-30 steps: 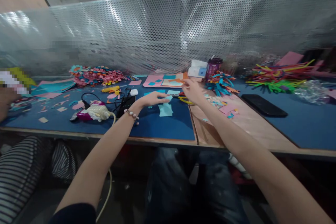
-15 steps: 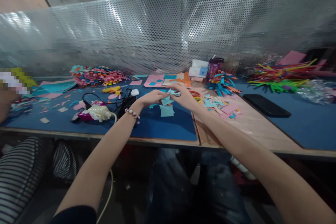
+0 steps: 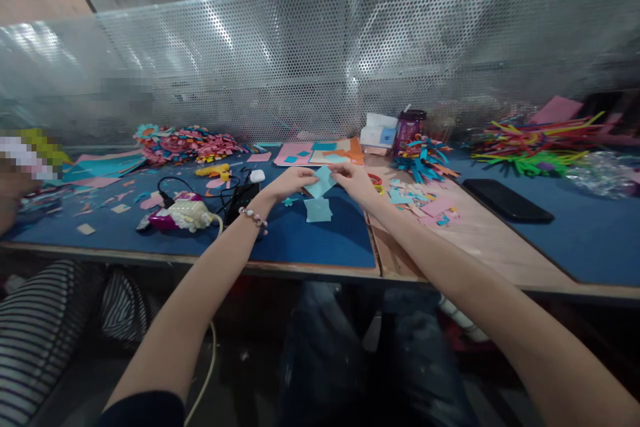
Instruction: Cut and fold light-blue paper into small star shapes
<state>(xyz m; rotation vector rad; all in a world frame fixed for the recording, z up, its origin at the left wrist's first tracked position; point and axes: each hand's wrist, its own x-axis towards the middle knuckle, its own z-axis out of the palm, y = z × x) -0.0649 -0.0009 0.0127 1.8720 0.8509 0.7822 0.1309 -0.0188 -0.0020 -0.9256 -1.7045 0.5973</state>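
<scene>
1. Holding a light-blue square (image 3: pixel 321 181) between the left hand (image 3: pixel 290 185) and the right hand (image 3: pixel 351 180), just above the table (image 3: pixel 323 247), between its near and far edges.
2. State of the hands: the left hand pinches the square's left side; the right hand has its fingertips closed at the upper right corner. They stand slightly apart, joined only by the square. One layer or several: cannot tell.
3. A second light-blue piece (image 3: pixel 319 211) lies on the table, nearer the near edge than the held one. A small blue star (image 3: pixel 289 201) lies to its left, close to the left hand.
4. Toward the far edge: a pink sheet (image 3: pixel 290 152) and an orange sheet (image 3: pixel 357 149), with smaller pieces on top.
5. Beyond the right hand: a red loop (image 3: pixel 376 179), probably a scissor handle, and a scrap pile (image 3: pixel 440 208).
6. Step in hand, judged: positioning the square, perhaps aligning its edges.
7. Next move, judged: calls for light, even fingertip pressure, as the material looks thin and could crease.
</scene>
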